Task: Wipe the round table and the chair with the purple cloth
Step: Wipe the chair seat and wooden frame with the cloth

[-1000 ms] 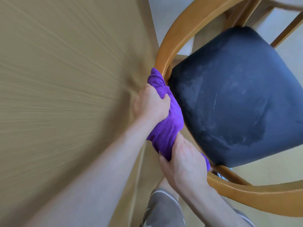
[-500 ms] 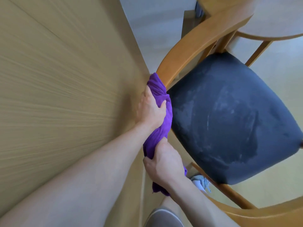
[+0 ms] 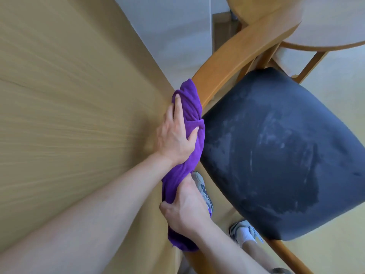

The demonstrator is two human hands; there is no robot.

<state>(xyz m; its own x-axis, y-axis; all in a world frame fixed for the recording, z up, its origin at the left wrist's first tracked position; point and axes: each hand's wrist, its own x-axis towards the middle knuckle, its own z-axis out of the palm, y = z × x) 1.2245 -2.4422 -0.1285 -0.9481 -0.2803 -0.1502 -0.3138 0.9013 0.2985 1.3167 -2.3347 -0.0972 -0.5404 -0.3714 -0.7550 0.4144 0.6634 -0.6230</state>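
While the chair (image 3: 276, 153) step was under way, the purple cloth (image 3: 189, 123) sat wrapped round its curved wooden rail at nine o'clock of the seat. Left hand (image 3: 175, 135) and right hand (image 3: 187, 210) each clenched it. Next, I judged, both should slide it toward one o'clock.

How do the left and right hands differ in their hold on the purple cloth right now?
The left hand sits higher on the purple cloth, its fingers stretched along it and thumb hooked over; the right hand sits lower, squeezing the bunched end. The left is nearer the bare wooden chair rail; the right is nearer the person. Both hold the same cloth wrapped round that rail.
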